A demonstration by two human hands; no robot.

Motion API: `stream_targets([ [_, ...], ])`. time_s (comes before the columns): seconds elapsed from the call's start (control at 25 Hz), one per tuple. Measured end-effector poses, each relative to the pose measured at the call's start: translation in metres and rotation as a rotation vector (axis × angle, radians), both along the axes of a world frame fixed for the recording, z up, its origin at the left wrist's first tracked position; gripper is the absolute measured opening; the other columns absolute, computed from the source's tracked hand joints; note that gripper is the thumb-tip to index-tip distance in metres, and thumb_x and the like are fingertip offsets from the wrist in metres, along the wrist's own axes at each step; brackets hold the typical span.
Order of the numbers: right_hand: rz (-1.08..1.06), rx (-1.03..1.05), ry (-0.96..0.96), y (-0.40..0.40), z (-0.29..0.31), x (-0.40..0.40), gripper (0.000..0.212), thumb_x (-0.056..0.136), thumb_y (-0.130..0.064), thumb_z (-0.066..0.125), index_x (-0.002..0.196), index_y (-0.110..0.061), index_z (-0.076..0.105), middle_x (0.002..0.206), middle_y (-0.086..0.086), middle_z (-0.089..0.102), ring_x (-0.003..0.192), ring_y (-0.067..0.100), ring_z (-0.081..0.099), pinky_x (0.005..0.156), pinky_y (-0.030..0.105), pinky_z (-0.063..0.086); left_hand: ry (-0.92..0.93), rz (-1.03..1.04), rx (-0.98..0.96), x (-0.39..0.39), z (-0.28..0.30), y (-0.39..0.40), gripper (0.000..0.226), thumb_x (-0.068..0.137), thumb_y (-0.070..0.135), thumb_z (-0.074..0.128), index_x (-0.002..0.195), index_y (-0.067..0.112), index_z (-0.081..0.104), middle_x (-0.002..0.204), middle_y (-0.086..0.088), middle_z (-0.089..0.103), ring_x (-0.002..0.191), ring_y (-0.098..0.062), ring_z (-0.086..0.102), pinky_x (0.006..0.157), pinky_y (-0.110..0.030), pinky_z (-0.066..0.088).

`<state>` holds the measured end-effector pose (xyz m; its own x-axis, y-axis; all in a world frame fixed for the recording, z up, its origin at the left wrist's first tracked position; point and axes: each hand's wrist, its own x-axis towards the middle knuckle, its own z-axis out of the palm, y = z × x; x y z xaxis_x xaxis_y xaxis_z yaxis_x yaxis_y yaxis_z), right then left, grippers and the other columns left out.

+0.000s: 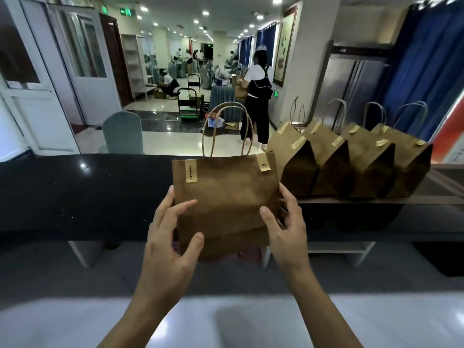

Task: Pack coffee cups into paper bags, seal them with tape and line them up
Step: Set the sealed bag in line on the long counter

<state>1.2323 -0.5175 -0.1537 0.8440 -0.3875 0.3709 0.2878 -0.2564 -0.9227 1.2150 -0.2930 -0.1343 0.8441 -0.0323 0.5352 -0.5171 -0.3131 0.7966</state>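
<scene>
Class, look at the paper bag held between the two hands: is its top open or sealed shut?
Sealed shut. The paper bag has its top edge closed flat, with two tape strips folded over it.

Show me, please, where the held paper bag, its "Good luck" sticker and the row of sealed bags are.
held paper bag [226, 194]: head view, middle of its front panel.
"Good luck" sticker [191, 171]: head view, middle of the label.
row of sealed bags [334, 156]: head view, side of second bag.

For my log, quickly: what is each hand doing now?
Left hand: holds the sealed paper bag.
Right hand: holds the same bag.
</scene>
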Motion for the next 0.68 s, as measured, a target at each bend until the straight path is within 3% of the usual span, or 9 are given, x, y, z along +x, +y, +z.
stream_targets([
  [0.16,0.025,0.038,0.028,-0.010,0.004,0.042,0.057,0.099,-0.026,0.067,0.149,-0.043,0.045,0.147,-0.018,0.049,0.134,-0.001,0.044,0.117,0.035,0.040,0.010,0.035,0.012,0.036,-0.002,-0.011,0.052,0.089,0.012,0.070,0.130,0.043,0.057,0.159,0.026,0.026,0.145,-0.006,0.034,0.111,-0.053,0.041],
  [0.36,0.098,0.078,0.001,-0.026,0.000,0.095,0.052,0.098,-0.017,0.067,0.142,-0.042,0.052,0.136,-0.018,0.055,0.123,-0.009,0.051,0.111,0.031,0.047,0.030,0.098,0.019,0.069,-0.013,-0.032,0.054,0.089,0.008,0.071,0.127,0.044,0.058,0.160,0.028,0.023,0.147,-0.005,0.029,0.113,-0.056,0.038],
  [0.6,0.158,0.073,0.057,-0.048,-0.014,0.149,0.059,0.097,-0.017,0.068,0.138,-0.053,0.047,0.135,-0.025,0.056,0.125,-0.011,0.051,0.114,0.029,0.044,0.051,0.094,0.018,0.100,-0.030,-0.059,0.058,0.085,-0.004,0.071,0.122,0.040,0.062,0.162,0.027,0.020,0.149,-0.007,0.028,0.113,-0.058,0.037],
  [0.68,0.195,0.040,0.100,-0.055,-0.019,0.160,0.064,0.098,-0.020,0.068,0.145,-0.054,0.041,0.143,-0.024,0.051,0.132,-0.007,0.047,0.117,0.034,0.042,0.046,0.079,0.011,0.108,-0.035,-0.064,0.059,0.084,-0.006,0.071,0.122,0.039,0.062,0.163,0.025,0.019,0.150,-0.010,0.027,0.114,-0.059,0.036],
])
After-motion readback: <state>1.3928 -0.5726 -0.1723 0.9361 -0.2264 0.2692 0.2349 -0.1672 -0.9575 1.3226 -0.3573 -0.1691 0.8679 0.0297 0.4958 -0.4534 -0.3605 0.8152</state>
